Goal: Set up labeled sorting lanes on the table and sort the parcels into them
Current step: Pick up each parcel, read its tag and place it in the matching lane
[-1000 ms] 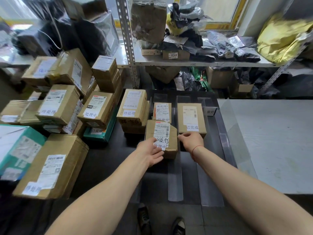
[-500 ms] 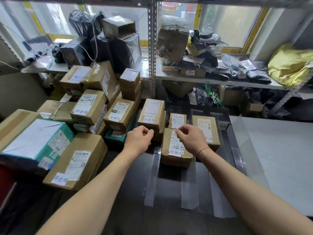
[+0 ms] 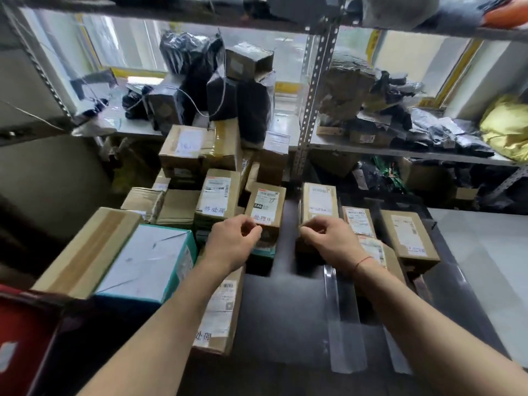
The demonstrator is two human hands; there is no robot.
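parcels point(image 3: 267, 207) mostly brown cardboard w/ white labels, black print + handwritten chars. one box point(image 3: 145, 261) teal w/ white top. surface point(image 3: 285, 315) dark grey/black, w/ clear glossy strips point(image 3: 341, 318). red thread point(image 3: 364, 261) on right wrist. yellow bag point(image 3: 505, 127) on shelf, black & grey poly bags point(image 3: 445, 135) beside it. red item point(image 3: 25, 332) bottom left. window frames yellow.

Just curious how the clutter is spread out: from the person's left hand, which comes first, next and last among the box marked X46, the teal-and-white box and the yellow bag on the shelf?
From the left hand:
1. Box marked X46, just beyond the fingertips.
2. Teal-and-white box, to the left.
3. Yellow bag, far right on the shelf.
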